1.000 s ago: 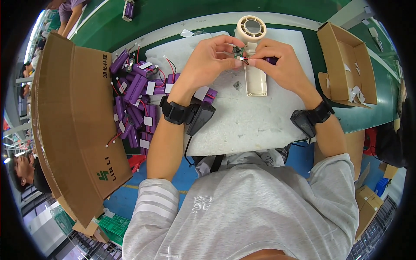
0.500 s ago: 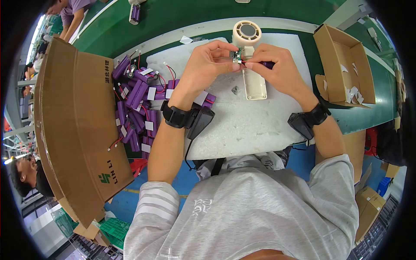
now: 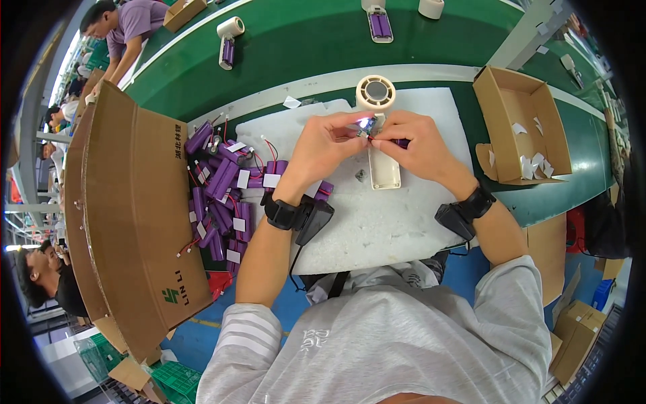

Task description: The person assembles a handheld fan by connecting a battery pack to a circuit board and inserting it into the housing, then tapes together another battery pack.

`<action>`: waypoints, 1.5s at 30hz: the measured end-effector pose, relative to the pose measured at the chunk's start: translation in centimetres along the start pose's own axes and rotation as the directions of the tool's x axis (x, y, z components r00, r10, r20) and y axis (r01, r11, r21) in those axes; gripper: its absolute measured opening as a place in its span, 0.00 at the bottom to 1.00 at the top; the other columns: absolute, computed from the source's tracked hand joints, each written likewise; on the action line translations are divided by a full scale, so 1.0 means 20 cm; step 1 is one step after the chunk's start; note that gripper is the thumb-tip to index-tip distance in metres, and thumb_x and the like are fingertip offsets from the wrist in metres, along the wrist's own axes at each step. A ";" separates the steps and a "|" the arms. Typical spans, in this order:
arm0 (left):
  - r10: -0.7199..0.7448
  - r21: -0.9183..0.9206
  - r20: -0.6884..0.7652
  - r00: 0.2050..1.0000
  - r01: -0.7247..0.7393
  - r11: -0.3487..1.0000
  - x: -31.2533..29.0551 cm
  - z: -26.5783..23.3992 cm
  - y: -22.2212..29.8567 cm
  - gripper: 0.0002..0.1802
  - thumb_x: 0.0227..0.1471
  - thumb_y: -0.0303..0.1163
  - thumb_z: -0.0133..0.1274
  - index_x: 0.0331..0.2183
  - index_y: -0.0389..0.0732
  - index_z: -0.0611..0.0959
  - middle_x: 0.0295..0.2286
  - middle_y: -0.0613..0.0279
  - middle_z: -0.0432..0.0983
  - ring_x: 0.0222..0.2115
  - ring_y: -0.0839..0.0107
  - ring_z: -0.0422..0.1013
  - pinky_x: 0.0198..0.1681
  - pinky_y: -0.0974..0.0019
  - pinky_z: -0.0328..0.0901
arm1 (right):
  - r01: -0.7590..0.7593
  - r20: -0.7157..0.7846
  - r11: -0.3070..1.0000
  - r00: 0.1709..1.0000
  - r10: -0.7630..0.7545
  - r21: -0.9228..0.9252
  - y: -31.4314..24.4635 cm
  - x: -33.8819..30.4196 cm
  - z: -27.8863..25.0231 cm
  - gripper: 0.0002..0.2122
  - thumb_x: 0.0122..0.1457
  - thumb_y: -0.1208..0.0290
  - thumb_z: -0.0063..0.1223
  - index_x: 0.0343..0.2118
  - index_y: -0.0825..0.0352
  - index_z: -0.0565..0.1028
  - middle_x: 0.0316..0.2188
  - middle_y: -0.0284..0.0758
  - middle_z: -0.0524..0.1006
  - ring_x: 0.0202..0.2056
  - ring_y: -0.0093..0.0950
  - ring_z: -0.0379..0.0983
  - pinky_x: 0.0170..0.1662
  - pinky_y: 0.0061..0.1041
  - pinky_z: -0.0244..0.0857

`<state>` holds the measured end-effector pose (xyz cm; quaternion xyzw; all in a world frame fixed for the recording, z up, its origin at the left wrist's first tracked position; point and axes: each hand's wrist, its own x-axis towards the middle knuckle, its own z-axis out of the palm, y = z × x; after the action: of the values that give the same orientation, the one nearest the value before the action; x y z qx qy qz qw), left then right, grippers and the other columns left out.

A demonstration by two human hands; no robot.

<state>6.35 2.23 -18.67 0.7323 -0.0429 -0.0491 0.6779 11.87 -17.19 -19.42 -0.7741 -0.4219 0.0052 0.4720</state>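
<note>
A small circuit board with a bright light on it is pinched between the fingertips of my left hand. My right hand has thumb and forefinger together at the board's lower edge, on a thin red-wired plug. Part of a purple battery pack shows under the right fingers; most of it is hidden. Just beyond both hands lies a cream handheld fan with a round slotted head. Its opened handle shell extends toward me beneath my hands.
Many purple battery packs with white tabs and wires are heaped left of the white foam sheet. A tall cardboard box stands beside them. An open carton with paper scraps sits right. More fans lie on the green belt.
The circuit board's light has come on. The whole scene sits lower in the picture, showing more of the belt. Both hands stay together at the board.
</note>
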 end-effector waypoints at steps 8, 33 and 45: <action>0.099 0.125 -0.049 0.994 -0.092 0.988 0.01 0.06 -0.01 0.22 0.43 0.19 0.53 0.45 0.34 0.77 0.33 0.57 0.77 0.30 0.75 0.74 0.38 0.72 0.69 | -0.150 -0.057 0.985 0.986 0.155 0.087 0.00 0.01 -0.01 0.12 0.47 0.78 0.58 0.37 0.68 0.77 0.26 0.33 0.73 0.23 0.23 0.68 0.25 0.20 0.62; 0.042 0.298 -0.141 0.989 0.002 0.955 -0.01 0.05 0.00 0.13 0.44 0.20 0.53 0.35 0.27 0.81 0.29 0.57 0.78 0.29 0.72 0.76 0.35 0.73 0.70 | -0.100 -0.138 0.991 0.987 0.088 -0.085 -0.02 0.01 0.02 0.19 0.41 0.75 0.65 0.40 0.67 0.77 0.27 0.33 0.75 0.18 0.18 0.63 0.21 0.15 0.59; 0.159 0.328 -0.140 0.977 -0.106 0.939 0.01 0.04 -0.06 0.12 0.41 0.26 0.57 0.32 0.34 0.84 0.24 0.56 0.78 0.22 0.71 0.74 0.28 0.71 0.69 | -0.034 -0.151 0.988 0.989 0.011 -0.151 0.00 0.01 0.03 0.17 0.42 0.76 0.65 0.38 0.68 0.78 0.25 0.31 0.74 0.19 0.16 0.62 0.21 0.14 0.58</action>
<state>6.41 1.46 -19.86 0.8289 -0.0435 0.0647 0.5539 11.72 -16.52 -19.63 -0.8110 -0.3759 -0.0800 0.4412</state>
